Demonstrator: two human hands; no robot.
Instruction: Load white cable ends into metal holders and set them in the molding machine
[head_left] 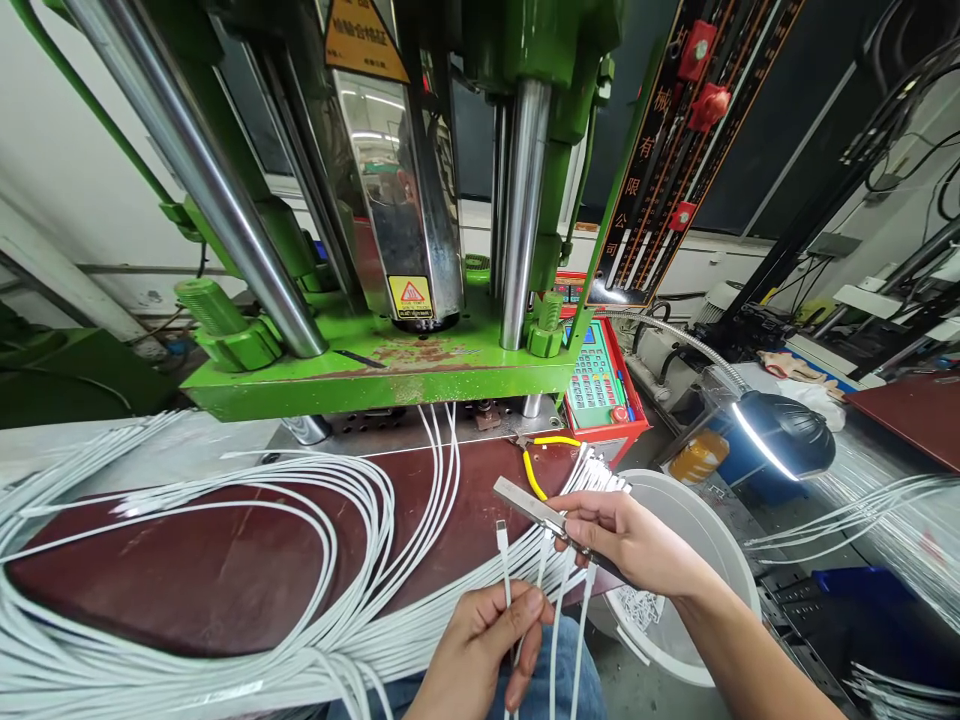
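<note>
Here the left hand pinches one white cable between its fingers, just below the metal bar. The right hand has its fingers closed around that bar, with more cable ends hanging under it. Behind the bar lie yellow pliers on the bench.

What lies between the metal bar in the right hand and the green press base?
In the head view, yellow-handled pliers lie on the dark red table, between the metal bar and press base.

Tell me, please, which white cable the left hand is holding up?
The one whose plug stands free above the left hand; the others run into the metal bar held by the right hand.
</note>
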